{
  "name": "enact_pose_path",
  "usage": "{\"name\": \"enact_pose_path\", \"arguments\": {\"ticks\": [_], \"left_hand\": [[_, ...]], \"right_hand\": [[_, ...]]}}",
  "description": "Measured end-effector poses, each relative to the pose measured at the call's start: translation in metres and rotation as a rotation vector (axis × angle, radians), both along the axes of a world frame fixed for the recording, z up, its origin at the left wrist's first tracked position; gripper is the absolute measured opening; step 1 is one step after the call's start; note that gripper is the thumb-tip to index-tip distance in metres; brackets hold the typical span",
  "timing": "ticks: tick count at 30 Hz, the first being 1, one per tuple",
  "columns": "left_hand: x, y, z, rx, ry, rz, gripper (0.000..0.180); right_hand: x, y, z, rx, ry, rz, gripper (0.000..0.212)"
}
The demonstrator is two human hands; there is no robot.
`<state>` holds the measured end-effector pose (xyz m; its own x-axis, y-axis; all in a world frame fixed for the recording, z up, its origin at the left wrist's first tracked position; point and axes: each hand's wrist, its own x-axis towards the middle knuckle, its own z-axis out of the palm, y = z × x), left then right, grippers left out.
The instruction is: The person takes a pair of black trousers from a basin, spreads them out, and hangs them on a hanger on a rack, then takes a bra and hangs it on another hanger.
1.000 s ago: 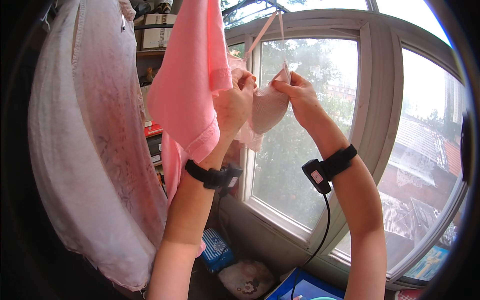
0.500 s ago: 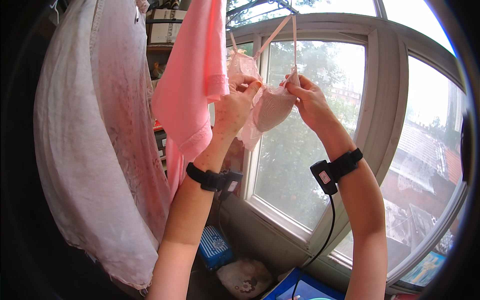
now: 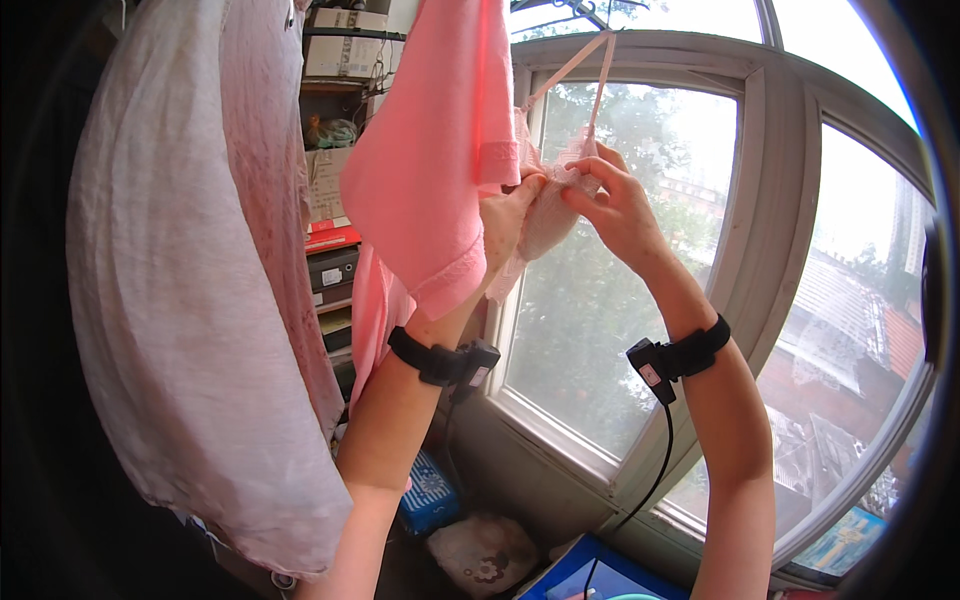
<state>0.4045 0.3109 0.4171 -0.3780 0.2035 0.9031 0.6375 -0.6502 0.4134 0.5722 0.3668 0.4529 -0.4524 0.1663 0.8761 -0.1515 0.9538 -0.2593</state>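
A pale pink lace bra (image 3: 548,222) hangs by its straps in front of the window. My left hand (image 3: 512,212) pinches the bra near its middle; its fingers are closed and partly hidden behind a pink garment (image 3: 425,150). My right hand (image 3: 622,205) is at the upper edge of the right-hand cup, thumb and fingers bent around the lace. Black straps with small boxes (image 3: 655,368) circle both of my wrists, a cable running down from the right one.
A long whitish cloth (image 3: 190,280) hangs at the left. Behind it are shelves with cardboard boxes (image 3: 340,50). Framed window panes (image 3: 610,300) stand ahead and right. Below lie a blue striped box (image 3: 428,495), a flowered bag (image 3: 482,553) and a blue tray-like thing (image 3: 575,575).
The pink garment now covers more of my left hand, and both it and the bra sit further right in view. My right fingers have shifted their hold on the cup edge.
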Motion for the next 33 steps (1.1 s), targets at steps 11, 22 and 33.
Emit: {"name": "enact_pose_path", "arguments": {"ticks": [11,22,33], "left_hand": [[0.037,-0.045,0.01,0.174,0.16,0.023,0.012],[0.007,-0.017,0.006,0.069,0.043,-0.089,0.009],[-0.01,-0.012,0.004,0.04,-0.289,-0.547,0.013]], "right_hand": [[-0.003,-0.016,0.004,-0.047,0.053,-0.093,0.017],[-0.006,-0.014,0.004,-0.06,0.04,-0.03,0.014],[-0.001,-0.001,-0.003,-0.077,0.043,-0.068,0.012]]}}
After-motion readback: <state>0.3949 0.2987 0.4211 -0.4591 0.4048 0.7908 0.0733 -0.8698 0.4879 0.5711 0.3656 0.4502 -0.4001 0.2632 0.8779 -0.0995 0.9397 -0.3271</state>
